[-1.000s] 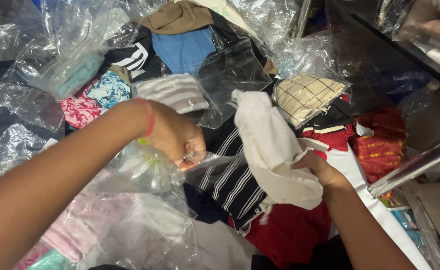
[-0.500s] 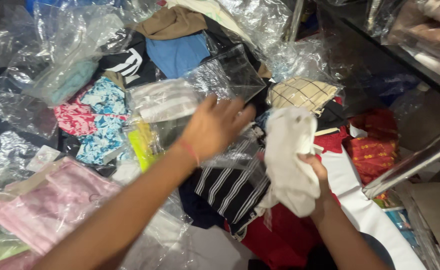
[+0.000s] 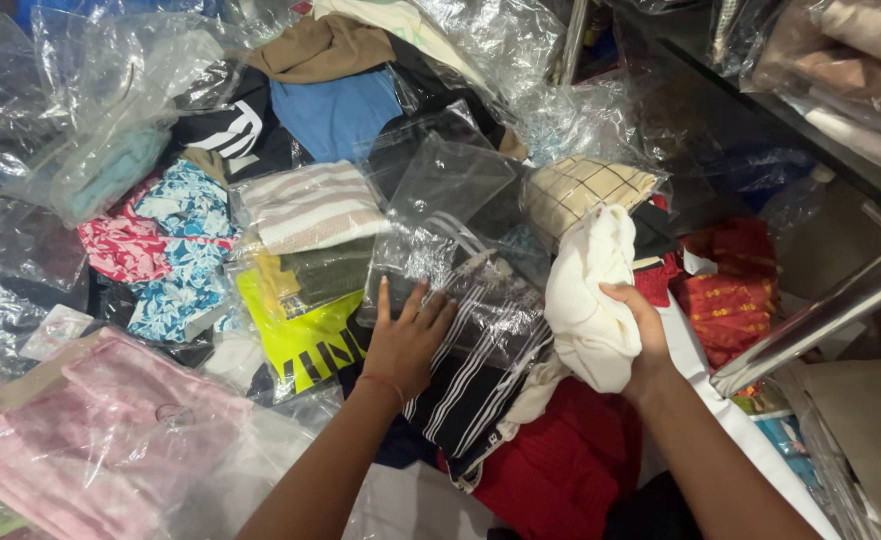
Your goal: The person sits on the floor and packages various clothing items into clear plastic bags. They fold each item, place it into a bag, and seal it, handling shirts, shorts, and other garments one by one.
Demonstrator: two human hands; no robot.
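Nearest the camera, the two forearms reach up from the bottom edge over a heap of bagged and loose clothing. The left hand lies flat, fingers spread and holding nothing, pressed on a clear plastic bag that rests on a dark garment with thin white stripes. The right hand is closed around a bunched cream-white cloth garment, held upright just right of that bag, its top end sticking up above the fist. Judging by this, the step in hand is pairing the loose cream piece with a bag: one hand pins the plastic, the other keeps the garment ready. The next move would call for finding the bag's mouth and pinching it open with the left fingers, since a flat palm cannot part the film, while the right hand keeps the cloth bunched narrow enough to go in; slippery plastic and crowded neighbours could make that fiddly. Just left of the pinned bag lies a neon-yellow printed garment in plastic, and at lower left a pale pink folded garment in a bag. A red knitted piece sits below the striped one. Farther off lie a floral blue-and-pink packet, a beige striped folded top, a cream checked bundle and a blue cloth, with a slanted metal rail at right.
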